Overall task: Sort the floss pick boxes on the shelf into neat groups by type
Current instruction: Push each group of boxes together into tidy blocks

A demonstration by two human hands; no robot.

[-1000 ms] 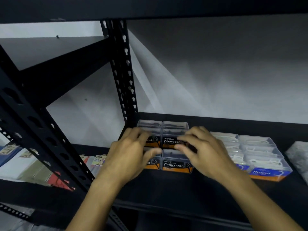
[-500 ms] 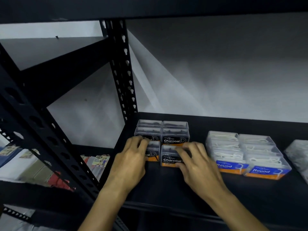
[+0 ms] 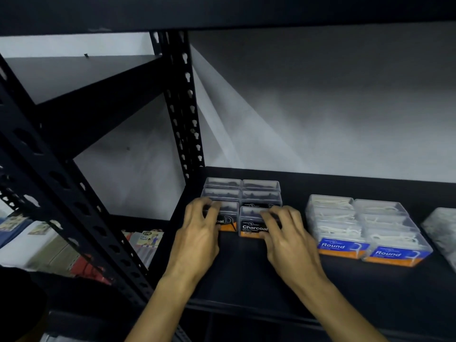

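Note:
A block of clear charcoal floss pick boxes (image 3: 261, 193) with black-and-orange labels stands in two columns at the left end of the black shelf (image 3: 246, 275). My left hand (image 3: 199, 233) curls its fingers over the front left charcoal box (image 3: 228, 222). With fingers on the lid and thumb at the front, my right hand (image 3: 288, 238) grips the front right charcoal box (image 3: 251, 227). To the right, apart from them, stands a group of Round floss pick boxes (image 3: 343, 245) with blue-and-orange labels and white picks inside.
A pale wrapped packet (image 3: 441, 230) lies at the shelf's far right. The perforated black upright (image 3: 182, 107) rises just left of the charcoal boxes. An upper shelf spans overhead. Packaged goods (image 3: 146, 239) sit on a lower shelf to the left.
Both hands have come forward from the middle row of charcoal boxes to the front pair. Over the last half second they have barely moved.

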